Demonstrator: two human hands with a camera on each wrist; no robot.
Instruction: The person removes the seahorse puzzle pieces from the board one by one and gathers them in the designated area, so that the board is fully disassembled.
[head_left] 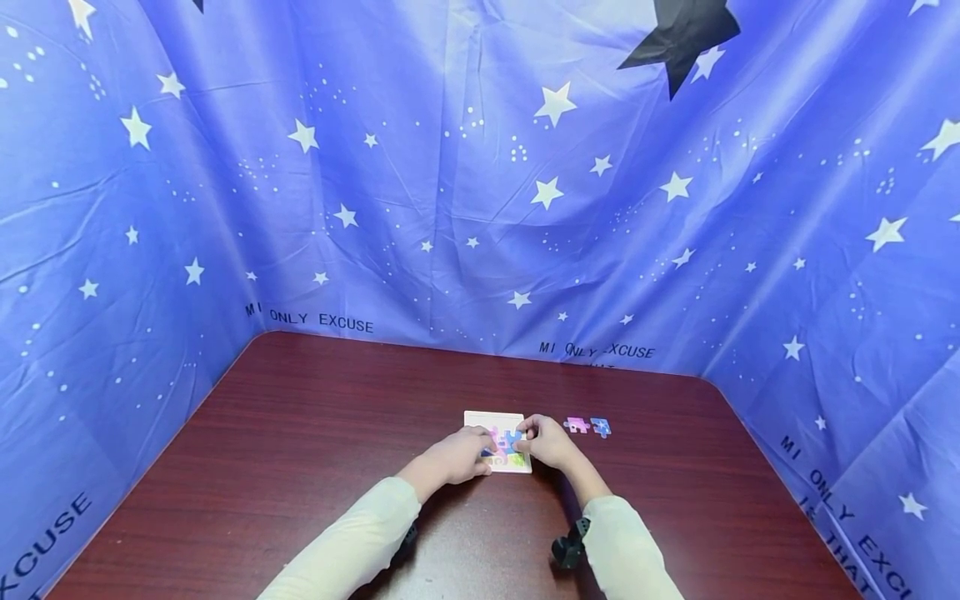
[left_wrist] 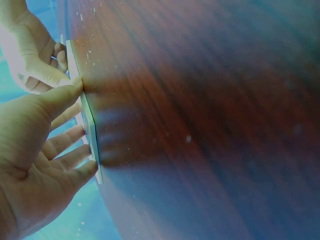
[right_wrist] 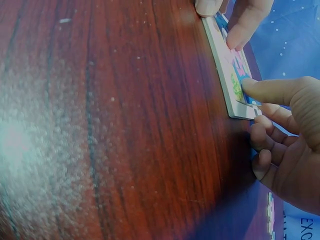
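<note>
A pale-framed jigsaw puzzle board (head_left: 495,416) lies flat on the table between both hands, with pink, blue and green picture parts inside its frame. My left hand (head_left: 453,457) holds the board from the left. Its thumb (left_wrist: 67,95) is at the near edge, and other fingers reach over the picture. From the right, my right hand (head_left: 551,442) pinches a blue puzzle piece (head_left: 512,440) at the board's right side; its thumb (right_wrist: 270,91) lies on the blue part. The fingers partly hide that piece, so how it sits in the frame cannot be told.
Right of the board, a pink jigsaw piece (head_left: 577,425) and a blue jigsaw piece (head_left: 601,427) lie close together on the dark red wooden table (head_left: 337,400). A blue star-printed curtain (head_left: 420,192) encloses the table's back and sides. Each wrist wears a black device.
</note>
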